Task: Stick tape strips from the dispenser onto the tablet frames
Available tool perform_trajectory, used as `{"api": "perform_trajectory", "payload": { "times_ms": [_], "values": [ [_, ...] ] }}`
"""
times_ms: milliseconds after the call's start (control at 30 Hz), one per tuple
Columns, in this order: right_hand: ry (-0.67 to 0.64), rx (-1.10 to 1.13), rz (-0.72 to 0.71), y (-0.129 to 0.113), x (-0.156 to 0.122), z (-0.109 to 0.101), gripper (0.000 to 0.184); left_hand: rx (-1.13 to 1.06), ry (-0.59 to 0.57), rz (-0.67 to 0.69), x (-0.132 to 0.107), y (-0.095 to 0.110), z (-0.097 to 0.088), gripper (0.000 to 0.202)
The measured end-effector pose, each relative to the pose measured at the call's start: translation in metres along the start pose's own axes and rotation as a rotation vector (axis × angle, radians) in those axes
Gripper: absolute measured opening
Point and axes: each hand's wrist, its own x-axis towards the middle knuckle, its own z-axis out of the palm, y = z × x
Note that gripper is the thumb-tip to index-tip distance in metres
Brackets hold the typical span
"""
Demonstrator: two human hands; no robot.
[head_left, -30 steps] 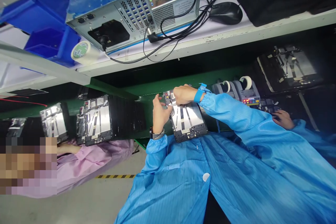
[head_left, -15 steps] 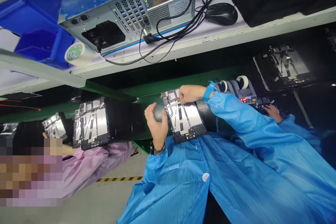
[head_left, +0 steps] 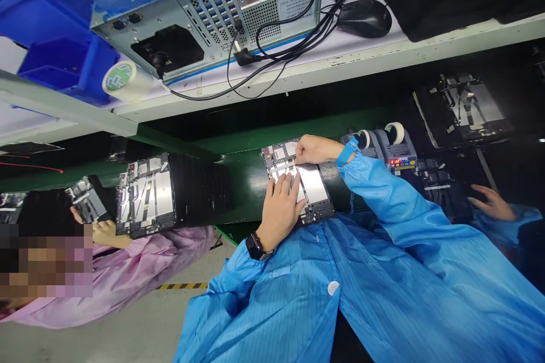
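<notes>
An opened tablet [head_left: 313,181] with a silvery inside and dark flat cables lies in front of me at the green bench's edge. My left hand [head_left: 281,204] rests on its left part, palm down with fingers stretched out. My right hand [head_left: 310,150] is at the tablet's upper right, with thumb and fingers pinched together. A pale narrow strip [head_left: 281,169] crosses the upper part of the tablet toward those fingertips. What the pinch holds is too small and hidden to tell.
Tape dispensers [head_left: 398,150] with a lit display stand to the right. More opened tablets [head_left: 153,198] lie at left, near a co-worker's hand [head_left: 108,234]. Another person's hand [head_left: 491,202] is at right. Above runs a shelf edge [head_left: 340,71] with a computer case [head_left: 183,39].
My left hand has come down from beside the tablet onto its surface. My right hand stays pinched at nearly the same spot. The right-hand co-worker's hand has moved away to the right.
</notes>
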Motion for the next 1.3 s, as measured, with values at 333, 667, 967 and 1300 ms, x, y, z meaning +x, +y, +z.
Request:
{"api": "perform_trajectory", "payload": {
  "times_ms": [333,667,967,1300],
  "values": [
    [0.04,-0.104,0.051,-0.003,-0.002,0.004,0.017,0.033,0.009,-0.01,0.004,0.007,0.007,0.058],
    [0.059,-0.217,0.09,-0.009,0.001,0.004,0.021,0.058,0.002,-0.015,0.003,0.007,0.009,0.059],
    [0.129,-0.38,0.112,-0.009,0.008,0.006,0.039,0.032,-0.001,-0.018,0.002,0.005,0.008,0.059],
    [0.296,-0.368,0.14,-0.02,0.0,0.017,0.06,-0.036,0.051,-0.044,-0.003,-0.01,0.01,0.064]
  ]
}}
